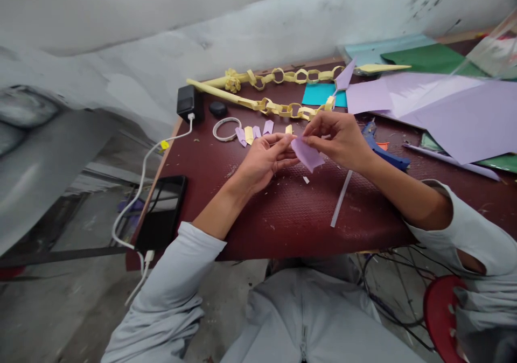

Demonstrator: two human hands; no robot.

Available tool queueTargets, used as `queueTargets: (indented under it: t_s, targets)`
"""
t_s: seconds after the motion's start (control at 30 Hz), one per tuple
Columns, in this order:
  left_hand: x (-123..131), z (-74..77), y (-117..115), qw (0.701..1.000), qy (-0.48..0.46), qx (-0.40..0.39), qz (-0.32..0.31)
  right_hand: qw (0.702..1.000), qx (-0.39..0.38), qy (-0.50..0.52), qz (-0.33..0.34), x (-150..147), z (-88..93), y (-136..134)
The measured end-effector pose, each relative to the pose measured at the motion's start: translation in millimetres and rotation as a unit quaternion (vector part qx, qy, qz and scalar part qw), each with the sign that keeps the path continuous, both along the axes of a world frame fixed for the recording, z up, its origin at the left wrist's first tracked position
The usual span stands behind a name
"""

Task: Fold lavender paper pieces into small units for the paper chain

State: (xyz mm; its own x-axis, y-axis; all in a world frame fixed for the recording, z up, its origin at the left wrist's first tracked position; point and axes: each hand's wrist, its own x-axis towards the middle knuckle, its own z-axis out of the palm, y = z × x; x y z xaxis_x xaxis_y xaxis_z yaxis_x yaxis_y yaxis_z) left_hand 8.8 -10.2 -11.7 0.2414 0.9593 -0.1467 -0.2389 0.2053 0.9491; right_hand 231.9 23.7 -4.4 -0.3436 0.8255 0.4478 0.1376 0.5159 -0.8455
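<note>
Between my two hands, above the dark red table [250, 217], is a small piece of purple paper [307, 155]. My left hand [269, 158] pinches its left edge between thumb and fingers. From above, my right hand [335, 137] grips its upper edge with closed fingertips. Just beyond my left hand lie small folded paper strips, among them a yellow one [249, 134] and a purple one [268, 127]. A blue glue gun [385, 150] rests beside my right wrist, partly hidden by it. Below the paper is a tiny white scrap [306, 180].
A yellow paper chain [283, 109] with rolled paper tubes stretches across the back. Purple sheets [472, 115] cover the right side. A glue stick [341, 199] lies near the front. At left are a phone [161, 212], a white cable [141, 174], a black charger [189, 102] and a white ring [226, 129].
</note>
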Motion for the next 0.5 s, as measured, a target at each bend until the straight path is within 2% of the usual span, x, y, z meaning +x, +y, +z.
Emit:
queueTargets:
  t_s: [0.17, 0.33, 0.5]
  targets:
    - [0.3, -5.8, 0.7, 1.000, -0.009, 0.015, 0.011, 0.998, 0.041, -0.040, 0.002, -0.3, 0.8, -4.3]
    - [0.7, -6.9, 0.1, 0.999, 0.014, 0.040, 0.027, 0.991, 0.100, -0.064, 0.060, 3.6, 3.6, -4.1]
    - [-0.7, -6.2, -0.1, 0.997, 0.007, 0.076, 0.029, 0.991, 0.091, -0.054, 0.085, 6.4, 4.0, -1.9]
